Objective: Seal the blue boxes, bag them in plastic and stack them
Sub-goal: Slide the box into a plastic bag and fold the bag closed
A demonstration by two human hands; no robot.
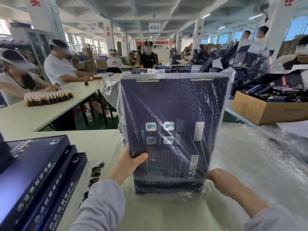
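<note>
Centrally, the pale tabletop (103, 142) carries everything you work with. Upon it the blue box (175, 114) stands on its near end, tilted slightly, its printed back facing you, sheathed in a clear plastic bag (110, 85) that wrinkles over the far corners. To your right lies a heap of loose plastic bags (258, 155); to your left, a stack of blue boxes (36, 172) lies flat and well apart from the box in hand.

Judged by its flat panels and crisp edges, the box is stiff board and will bear a firm grip at its side edges. The film looks thin and slippery, so hold the box through it rather than by the film alone.

Your left hand (131, 160) grips the box's lower left edge, thumb across the front face, fingers hidden behind. Your right hand (218, 178), forearm raised from the lower right, has its fingers curled on the bag at the box's lower right edge.

Small dark labels (95, 170) lie scattered on the tabletop just beside the stack.
</note>
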